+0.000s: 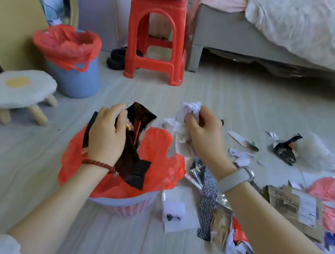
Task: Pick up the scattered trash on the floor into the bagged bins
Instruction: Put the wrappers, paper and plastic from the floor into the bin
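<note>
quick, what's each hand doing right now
Left hand: grips a dark snack wrapper over the near bin.
Right hand: grips crumpled white paper.

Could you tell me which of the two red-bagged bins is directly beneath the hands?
The white lattice basket, under the left hand; the blue bin stands farther off by the wall.

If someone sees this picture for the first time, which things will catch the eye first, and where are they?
In the middle, the left hand grips a dark snack wrapper over a white basket with a red bag, while the right hand holds crumpled white paper just beside it. Scattered trash covers the floor to the right. A red stool and a blue bagged bin stand behind.
</note>
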`<state>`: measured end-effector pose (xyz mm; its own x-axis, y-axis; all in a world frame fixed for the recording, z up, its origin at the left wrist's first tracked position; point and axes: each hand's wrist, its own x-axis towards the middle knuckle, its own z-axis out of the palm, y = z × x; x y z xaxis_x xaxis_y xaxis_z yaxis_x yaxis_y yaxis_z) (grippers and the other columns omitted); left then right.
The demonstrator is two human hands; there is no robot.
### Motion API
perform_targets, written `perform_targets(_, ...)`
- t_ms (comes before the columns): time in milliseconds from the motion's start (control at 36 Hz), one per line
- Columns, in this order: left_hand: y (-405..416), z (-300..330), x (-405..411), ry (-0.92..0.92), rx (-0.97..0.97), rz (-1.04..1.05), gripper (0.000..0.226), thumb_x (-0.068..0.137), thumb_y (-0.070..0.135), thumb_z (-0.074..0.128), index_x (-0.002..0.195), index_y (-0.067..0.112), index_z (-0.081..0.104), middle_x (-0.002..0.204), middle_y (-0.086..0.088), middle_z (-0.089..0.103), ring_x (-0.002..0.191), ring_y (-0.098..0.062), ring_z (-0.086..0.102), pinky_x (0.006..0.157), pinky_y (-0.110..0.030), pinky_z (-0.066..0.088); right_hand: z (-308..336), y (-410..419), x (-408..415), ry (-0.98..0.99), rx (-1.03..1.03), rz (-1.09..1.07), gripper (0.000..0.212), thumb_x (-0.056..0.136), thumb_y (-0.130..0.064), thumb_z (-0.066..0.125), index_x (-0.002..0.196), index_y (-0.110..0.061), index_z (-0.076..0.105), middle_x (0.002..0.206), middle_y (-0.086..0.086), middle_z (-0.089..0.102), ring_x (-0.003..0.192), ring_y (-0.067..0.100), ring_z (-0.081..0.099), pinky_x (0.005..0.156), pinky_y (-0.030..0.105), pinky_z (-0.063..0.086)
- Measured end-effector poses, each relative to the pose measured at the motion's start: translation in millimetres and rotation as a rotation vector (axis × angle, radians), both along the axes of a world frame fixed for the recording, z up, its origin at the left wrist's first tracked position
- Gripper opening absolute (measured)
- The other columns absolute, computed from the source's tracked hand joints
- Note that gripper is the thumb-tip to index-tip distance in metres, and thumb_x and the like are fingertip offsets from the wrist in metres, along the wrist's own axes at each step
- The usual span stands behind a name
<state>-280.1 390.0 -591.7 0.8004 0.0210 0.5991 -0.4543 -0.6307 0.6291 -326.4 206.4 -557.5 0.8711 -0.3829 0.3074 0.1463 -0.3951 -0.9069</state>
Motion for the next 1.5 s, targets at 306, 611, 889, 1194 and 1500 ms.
perform_targets(306,29,-30,8,0.393,0.136,-0.089,0.046,0.091,0.022,0.053,0.135,0.013,0.044,0.138,-0.010,0.043,0.130,-0.020,0.036,0.108,-0.026,0.022,-62,42,22,0.425,-0.318,0.310,0.057,0.091,-0.019,0.054,0.143,-0.014,0.032,0.145,0.012,0.032,0.110,0.018,0.052,0.101,0.029,0.038)
perform_targets(611,38,-60,-26,0.707,0.876,-0.199,0.091,0.077,0.066,0.051,0.146,0.032,0.003,0.153,-0.007,0.016,0.137,-0.032,0.022,0.107,-0.047,0.025,-86,18,-44,0.286,-0.622,0.375,0.045,0.088,-0.038,0.039,0.120,-0.014,0.060,0.107,0.005,0.066,0.106,0.022,0.056,0.097,0.037,0.041)
perform_targets(889,25,-46,-4,0.253,0.513,0.052,0.022,0.087,0.011,0.052,0.107,0.014,0.060,0.096,-0.014,0.064,0.088,-0.037,0.060,0.063,-0.042,0.046,-110,18,-55,0.142,-0.663,0.332,0.045,0.090,-0.038,0.038,0.117,-0.011,0.061,0.109,0.006,0.064,0.116,0.024,0.051,0.107,0.047,0.034)
perform_targets(1194,2,-97,13,0.452,1.111,-0.159,0.051,0.096,0.039,0.036,0.144,0.032,0.020,0.147,-0.010,0.026,0.134,-0.032,0.023,0.104,-0.054,0.026,-122,18,-53,0.089,-0.676,0.213,0.041,0.090,-0.021,0.037,0.120,-0.001,0.054,0.117,0.014,0.060,0.119,0.026,0.049,0.100,0.034,0.042)
perform_targets(1500,-5,-57,-1,0.242,0.364,-0.266,0.041,0.088,0.035,0.040,0.119,0.017,0.059,0.125,-0.003,0.056,0.116,-0.023,0.051,0.101,-0.038,0.039,-135,0,-59,0.053,-0.778,0.254,0.039,0.091,-0.026,0.040,0.121,-0.007,0.057,0.129,0.011,0.055,0.129,0.026,0.041,0.105,0.047,0.039)
